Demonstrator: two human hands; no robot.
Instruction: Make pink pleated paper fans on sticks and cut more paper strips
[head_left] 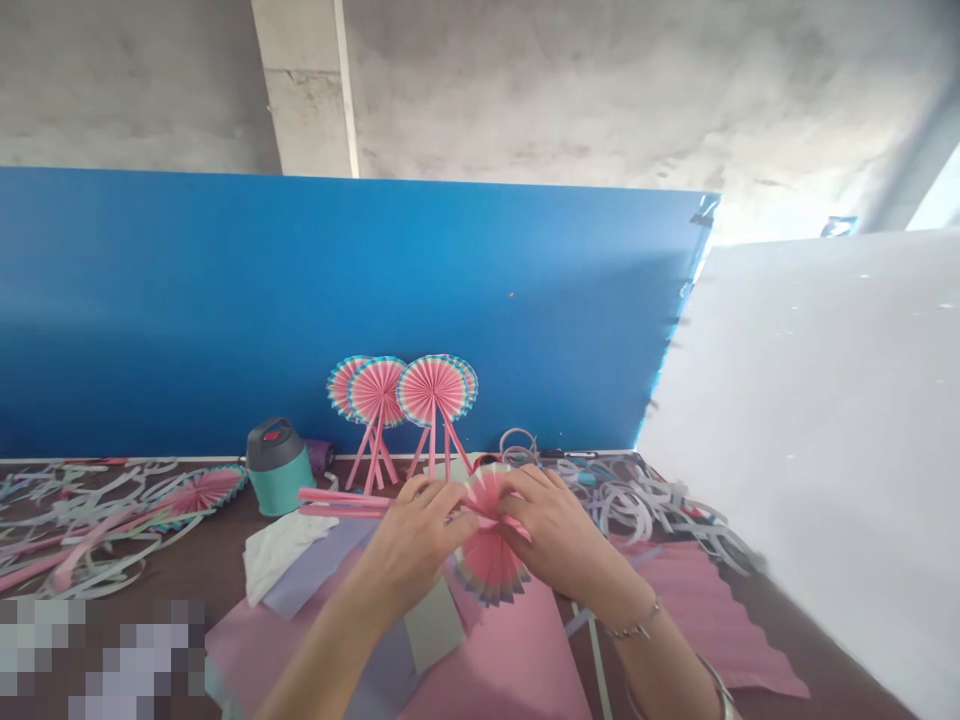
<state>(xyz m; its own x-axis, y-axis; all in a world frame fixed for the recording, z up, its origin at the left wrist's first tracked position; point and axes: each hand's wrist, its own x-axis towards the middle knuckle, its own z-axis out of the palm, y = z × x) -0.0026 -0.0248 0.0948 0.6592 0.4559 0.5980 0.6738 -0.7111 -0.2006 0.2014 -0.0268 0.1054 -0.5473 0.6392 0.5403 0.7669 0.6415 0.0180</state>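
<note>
A round pleated paper fan (pixel 495 568), pink with a pale, bluish-grey outer edge, is spread between my hands above the paper sheets. Its pink handle strips (pixel 341 497) stick out to the left. My left hand (pixel 424 530) is closed at the inner end of these strips, beside the fan's centre. With bent fingers, my right hand (pixel 551 525) grips the fan's pleats near the middle; the fingertips are partly hidden. Under the hands lie pink paper (pixel 510 670), a lilac sheet (pixel 319 570) and a pale greenish-grey piece (pixel 435 625).
Several finished-looking pink fans (pixel 433 390) lean against the blue partition (pixel 187 300). A teal container with a dark lid (pixel 281 475) stands left of them. Paper strips (pixel 630 510) tangle at right, near pleated pink paper (pixel 712 620). Another fan (pixel 202 493) lies among strips at left.
</note>
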